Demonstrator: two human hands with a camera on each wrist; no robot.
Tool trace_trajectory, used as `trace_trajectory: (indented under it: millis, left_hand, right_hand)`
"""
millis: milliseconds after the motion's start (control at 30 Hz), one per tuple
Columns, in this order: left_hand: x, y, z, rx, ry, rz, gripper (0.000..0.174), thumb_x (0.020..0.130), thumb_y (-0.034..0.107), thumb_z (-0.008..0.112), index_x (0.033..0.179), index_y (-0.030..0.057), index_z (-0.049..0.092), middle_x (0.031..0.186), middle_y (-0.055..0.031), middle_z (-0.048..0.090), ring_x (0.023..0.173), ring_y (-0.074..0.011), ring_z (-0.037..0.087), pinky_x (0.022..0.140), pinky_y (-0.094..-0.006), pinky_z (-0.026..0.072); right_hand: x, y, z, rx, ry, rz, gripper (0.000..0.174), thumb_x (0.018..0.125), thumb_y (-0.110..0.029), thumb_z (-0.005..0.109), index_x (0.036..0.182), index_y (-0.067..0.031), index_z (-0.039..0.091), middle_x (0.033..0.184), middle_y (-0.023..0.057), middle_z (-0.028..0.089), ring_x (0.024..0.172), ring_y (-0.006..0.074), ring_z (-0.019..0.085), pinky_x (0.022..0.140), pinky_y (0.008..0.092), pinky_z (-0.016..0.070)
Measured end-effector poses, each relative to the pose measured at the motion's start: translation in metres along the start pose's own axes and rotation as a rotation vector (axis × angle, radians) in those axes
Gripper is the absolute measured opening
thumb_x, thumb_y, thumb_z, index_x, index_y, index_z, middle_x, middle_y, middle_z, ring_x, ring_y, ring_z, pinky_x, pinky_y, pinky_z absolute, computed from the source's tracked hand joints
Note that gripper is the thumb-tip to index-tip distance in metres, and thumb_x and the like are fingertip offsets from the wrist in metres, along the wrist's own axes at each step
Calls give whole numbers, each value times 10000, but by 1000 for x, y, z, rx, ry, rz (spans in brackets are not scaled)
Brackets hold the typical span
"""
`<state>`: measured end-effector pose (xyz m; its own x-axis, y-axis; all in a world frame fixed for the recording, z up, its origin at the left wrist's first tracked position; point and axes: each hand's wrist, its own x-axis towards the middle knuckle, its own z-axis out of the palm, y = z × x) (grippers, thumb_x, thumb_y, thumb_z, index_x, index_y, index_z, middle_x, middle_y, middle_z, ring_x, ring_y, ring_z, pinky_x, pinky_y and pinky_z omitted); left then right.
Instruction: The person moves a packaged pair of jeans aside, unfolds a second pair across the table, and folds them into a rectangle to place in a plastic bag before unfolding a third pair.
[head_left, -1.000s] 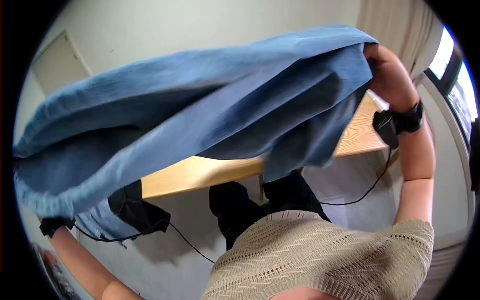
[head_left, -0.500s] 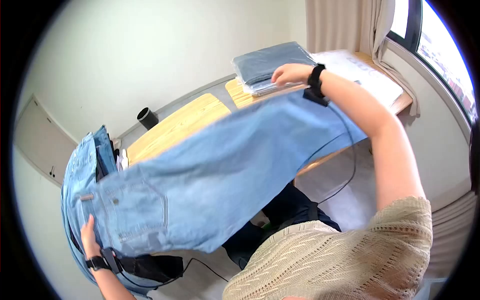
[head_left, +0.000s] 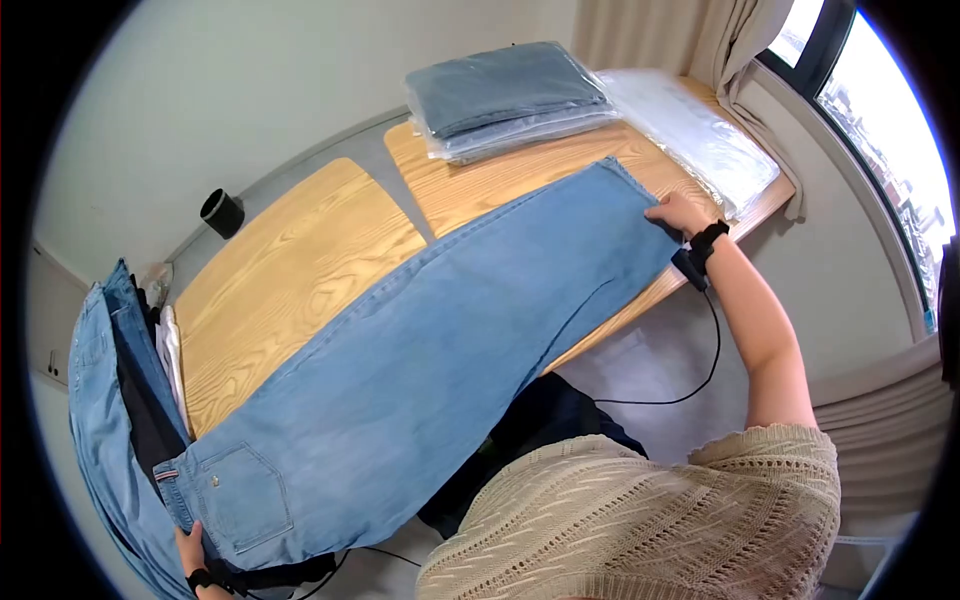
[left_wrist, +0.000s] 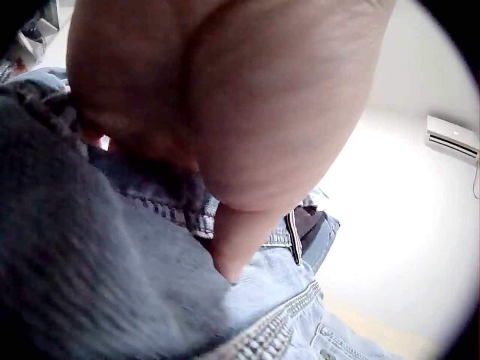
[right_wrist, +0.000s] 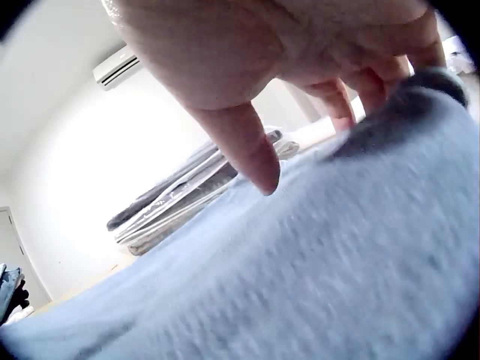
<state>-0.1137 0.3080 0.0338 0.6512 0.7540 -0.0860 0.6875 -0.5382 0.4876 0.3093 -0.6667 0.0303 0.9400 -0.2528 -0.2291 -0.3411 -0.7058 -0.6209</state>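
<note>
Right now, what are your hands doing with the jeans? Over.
Left hand holds the jeans at the waist, right hand at the leg end. Jeans spread across the table. Bagged stacks sit apart, not blocking.

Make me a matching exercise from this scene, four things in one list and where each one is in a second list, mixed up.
Things:
1. jeans
2. black cup
3. wrapped stack of clothes
4. right hand

Places:
A. at the hem end of the jeans
B. far side of the table, beside the clear bags
C. laid out lengthwise across the table
D. next to the wall, beyond the wood top

Pairs: 1-C, 2-D, 3-B, 4-A
</note>
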Motion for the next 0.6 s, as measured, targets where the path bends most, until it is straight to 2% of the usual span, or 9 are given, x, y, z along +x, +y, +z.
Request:
trace_trajectory:
  millis: [67, 167, 300, 400, 433, 467, 500, 533, 600]
  left_hand:
    - [6, 2, 0, 26, 8, -130, 567, 815, 165, 643, 1268, -101, 431, 1233, -203, 536, 1105, -291, 518, 973, -342, 374]
    - [23, -8, 5, 186, 62, -41, 557, 832, 154, 629, 1280, -102, 420, 1268, -237, 512, 1150, -332, 500, 994, -359, 361]
    - [9, 7, 5, 320, 197, -26, 567, 874, 198, 607, 1291, -120, 393, 1293, -285, 479, 1220, -374, 454, 1025, -373, 338]
    - [14, 16, 1, 199, 202, 53, 532, 892, 240, 590, 1241, -127, 429, 1241, -282, 513, 1160, -359, 498, 980, -372, 374]
    - [8, 36, -1, 119, 164, 28, 520, 897, 243, 580, 1234, -126, 436, 1230, -265, 522, 1141, -335, 509, 971, -362, 376]
    - [-10, 75, 0, 106, 163, 27, 523, 902, 254, 567, 1239, -123, 435, 1235, -249, 523, 1150, -320, 503, 970, -353, 374]
    - [1, 74, -3, 13, 151, 58, 527, 902, 269, 563, 1238, -119, 439, 1228, -243, 528, 1141, -315, 505, 966, -351, 372]
    - [-9, 100, -5, -50, 112, 55, 532, 901, 279, 566, 1237, -115, 442, 1221, -232, 533, 1124, -303, 510, 962, -348, 371]
    - [-17, 135, -4, -63, 119, 64, 513, 898, 288, 571, 1218, -98, 465, 1188, -208, 550, 1077, -268, 524, 936, -340, 385]
  right_hand:
    - [-17, -5, 9, -47, 133, -17, 374, 707, -198, 740, 905, 98, 625, 801, 125, 655, 686, 185, 615, 585, 313, 482]
    - [1, 16, 21, -19, 114, -76, 406, 724, -173, 739, 973, 118, 603, 867, 136, 657, 748, 191, 621, 658, 307, 497]
    - [-25, 7, 19, 226, -81, -251, 509, 750, -118, 716, 1166, 106, 527, 1037, 164, 638, 923, 194, 604, 818, 308, 486]
    - [-31, 5, -17, -206, 180, -301, 567, 754, -275, 718, 1164, 78, 547, 1054, 200, 634, 950, 259, 613, 835, 349, 477]
    - [-33, 3, -31, -15, 114, -352, 566, 748, -271, 722, 1165, 70, 550, 1055, 196, 637, 945, 266, 612, 836, 346, 472]
    - [-22, 11, -48, -71, 172, -362, 518, 753, -256, 719, 1126, 67, 561, 1015, 174, 648, 905, 246, 616, 817, 340, 475]
    - [-12, 17, -63, -123, 236, -373, 472, 758, -241, 716, 1087, 65, 573, 975, 153, 658, 865, 226, 620, 798, 334, 477]
    - [-16, 13, -75, 74, 195, -367, 451, 757, -235, 720, 1070, 57, 575, 952, 136, 655, 841, 193, 615, 774, 320, 480]
    - [1, 25, -101, 90, 242, -407, 464, 767, -232, 717, 1095, 58, 562, 950, 132, 648, 832, 186, 614, 761, 307, 482]
